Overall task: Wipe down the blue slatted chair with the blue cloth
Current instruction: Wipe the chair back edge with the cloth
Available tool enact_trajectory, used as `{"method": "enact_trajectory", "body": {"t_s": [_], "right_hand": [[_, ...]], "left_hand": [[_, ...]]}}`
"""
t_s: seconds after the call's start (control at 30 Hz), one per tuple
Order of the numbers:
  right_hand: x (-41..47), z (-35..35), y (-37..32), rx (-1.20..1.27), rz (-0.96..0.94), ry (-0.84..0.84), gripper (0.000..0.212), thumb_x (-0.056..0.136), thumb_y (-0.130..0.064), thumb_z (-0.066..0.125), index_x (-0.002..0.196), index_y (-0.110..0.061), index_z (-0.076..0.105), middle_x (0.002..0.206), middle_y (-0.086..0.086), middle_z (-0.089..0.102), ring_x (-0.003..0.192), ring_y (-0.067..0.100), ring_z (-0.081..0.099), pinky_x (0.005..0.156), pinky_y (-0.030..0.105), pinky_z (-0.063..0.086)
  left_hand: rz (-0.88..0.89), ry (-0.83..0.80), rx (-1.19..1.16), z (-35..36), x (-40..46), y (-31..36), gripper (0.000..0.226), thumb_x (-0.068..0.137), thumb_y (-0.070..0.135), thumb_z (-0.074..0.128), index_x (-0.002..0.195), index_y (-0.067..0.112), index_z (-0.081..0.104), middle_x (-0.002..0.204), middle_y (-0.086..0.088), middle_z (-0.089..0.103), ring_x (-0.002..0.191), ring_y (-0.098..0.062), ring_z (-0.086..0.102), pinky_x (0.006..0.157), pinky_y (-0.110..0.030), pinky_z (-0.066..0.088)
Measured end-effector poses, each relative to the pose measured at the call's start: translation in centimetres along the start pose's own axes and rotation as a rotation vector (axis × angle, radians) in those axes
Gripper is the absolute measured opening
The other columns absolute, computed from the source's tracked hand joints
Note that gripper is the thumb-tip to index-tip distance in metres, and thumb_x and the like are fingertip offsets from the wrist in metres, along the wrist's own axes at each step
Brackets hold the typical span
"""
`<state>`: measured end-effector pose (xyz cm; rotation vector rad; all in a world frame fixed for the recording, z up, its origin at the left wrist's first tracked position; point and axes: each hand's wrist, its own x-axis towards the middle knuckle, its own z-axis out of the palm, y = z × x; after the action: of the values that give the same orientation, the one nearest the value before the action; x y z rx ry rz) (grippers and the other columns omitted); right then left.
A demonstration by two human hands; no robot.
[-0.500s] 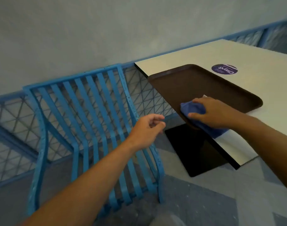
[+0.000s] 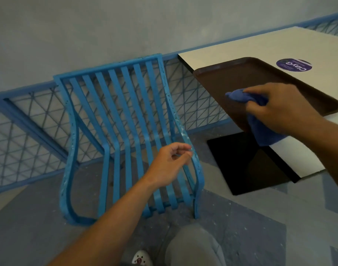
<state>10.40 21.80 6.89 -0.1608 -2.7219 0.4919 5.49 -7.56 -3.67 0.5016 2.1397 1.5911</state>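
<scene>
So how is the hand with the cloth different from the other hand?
The right hand grips the blue cloth; the left hand holds nothing, its fingers loosely curled. The right hand is over the brown tray on the table; the left hand is in front of the blue chair. Both are bare.

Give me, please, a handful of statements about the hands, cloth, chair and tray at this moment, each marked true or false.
1. The right hand grips the blue cloth. True.
2. The blue cloth is draped over the chair. False: it hangs from the right hand over the tray's near edge.
3. The brown tray lies on the white table. True.
4. The left hand holds a spray bottle. False: it holds nothing, fingers loosely curled over the chair's seat.
5. The chair lies tipped over. False: it stands upright by the mesh fence.
</scene>
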Motion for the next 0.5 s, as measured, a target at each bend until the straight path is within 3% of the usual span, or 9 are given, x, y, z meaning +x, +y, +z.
{"method": "enact_trajectory", "body": {"t_s": [0.1, 0.17, 0.27, 0.33, 0.4, 0.5], "right_hand": [[-2.7, -0.4, -4.9, 0.077, -0.145, 0.120, 0.031, 0.093, -0.029, 0.061, 0.123, -0.027, 0.068, 0.100, 0.002, 0.069, 0.083, 0.008, 0.052, 0.071, 0.018, 0.037], [-4.8, 0.9, -8.2, 0.155, -0.180, 0.107, 0.030, 0.091, -0.033, 0.058, 0.118, -0.028, 0.069, 0.098, -0.002, 0.067, 0.085, 0.008, 0.055, 0.072, 0.020, 0.042], [-8.2, 5.6, -12.6, 0.340, -0.146, 0.018, 0.034, 0.093, -0.026, 0.065, 0.127, -0.026, 0.068, 0.103, -0.003, 0.063, 0.092, 0.007, 0.056, 0.081, 0.015, 0.042], [-10.5, 9.6, -15.3, 0.419, -0.104, -0.049, 0.037, 0.092, -0.023, 0.069, 0.129, -0.023, 0.065, 0.109, -0.001, 0.063, 0.098, 0.010, 0.058, 0.086, 0.020, 0.045], [-12.5, 13.7, -17.6, 0.484, -0.062, -0.092, 0.032, 0.090, -0.023, 0.071, 0.121, -0.020, 0.064, 0.108, -0.002, 0.063, 0.098, 0.009, 0.059, 0.085, 0.024, 0.047], [-15.5, 19.0, -20.4, 0.580, 0.024, -0.147, 0.024, 0.089, -0.027, 0.072, 0.107, -0.028, 0.056, 0.102, -0.010, 0.060, 0.090, 0.002, 0.054, 0.075, 0.017, 0.042]], "left_hand": [[0.015, 0.031, -0.070, -0.6, -2.3, -0.6, 0.015, 0.099, 0.027, 0.064, 0.113, 0.028, 0.069, 0.108, 0.001, 0.073, 0.092, -0.012, 0.072, 0.085, -0.030, 0.059], [0.027, 0.049, -0.133, -1.0, -3.9, -1.0, 0.016, 0.100, 0.027, 0.062, 0.116, 0.027, 0.068, 0.108, 0.003, 0.074, 0.094, -0.015, 0.073, 0.087, -0.033, 0.060], [0.032, 0.108, -0.231, -2.1, -6.3, -2.1, 0.021, 0.103, 0.029, 0.057, 0.121, 0.023, 0.066, 0.109, 0.004, 0.076, 0.096, -0.019, 0.073, 0.085, -0.033, 0.060], [0.029, 0.139, -0.315, -3.1, -8.0, -3.2, 0.029, 0.101, 0.035, 0.056, 0.123, 0.019, 0.066, 0.112, 0.001, 0.075, 0.100, -0.022, 0.073, 0.086, -0.036, 0.061], [0.003, 0.158, -0.411, -4.2, -9.7, -4.4, 0.038, 0.097, 0.044, 0.054, 0.120, 0.019, 0.069, 0.113, -0.002, 0.075, 0.101, -0.023, 0.073, 0.083, -0.036, 0.062], [-0.071, 0.191, -0.468, -5.9, -12.5, -6.9, 0.042, 0.093, 0.055, 0.050, 0.112, 0.026, 0.074, 0.112, -0.004, 0.076, 0.100, -0.022, 0.074, 0.079, -0.037, 0.061]]}}
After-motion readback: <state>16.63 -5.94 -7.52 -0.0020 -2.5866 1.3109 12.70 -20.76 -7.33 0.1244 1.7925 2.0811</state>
